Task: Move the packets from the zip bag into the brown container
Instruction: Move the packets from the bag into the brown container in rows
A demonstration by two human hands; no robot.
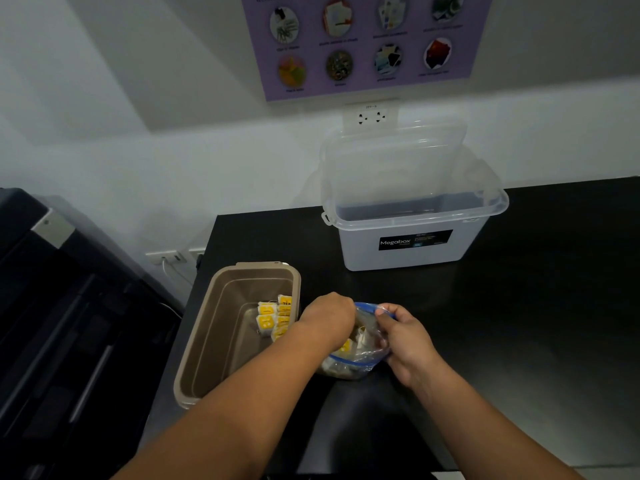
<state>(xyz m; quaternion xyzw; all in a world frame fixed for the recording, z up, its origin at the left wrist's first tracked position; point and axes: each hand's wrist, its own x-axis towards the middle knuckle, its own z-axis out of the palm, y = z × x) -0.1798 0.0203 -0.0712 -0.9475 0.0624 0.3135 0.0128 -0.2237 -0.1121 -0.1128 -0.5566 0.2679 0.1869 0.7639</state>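
The black table (pixel 519 306) has open surface at right of frame; its left edge runs just beside the brown container (pixel 221 327), low and left of centre. Yellow packets (pixel 275 315) lie against the container's right wall. The zip bag (pixel 360 358) sits just right of it. The left hand (pixel 327 320) reaches into the bag mouth, fingers hidden, grip undeterminable. The right hand (pixel 405 341) pinches the bag's blue rim. A clear storage box (pixel 412 216) stands at upper right.

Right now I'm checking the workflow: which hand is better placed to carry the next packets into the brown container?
Left. The left hand already reaches into the zip bag, and the brown container sits directly on its side. The right hand pinches the bag's rim, holding it open.
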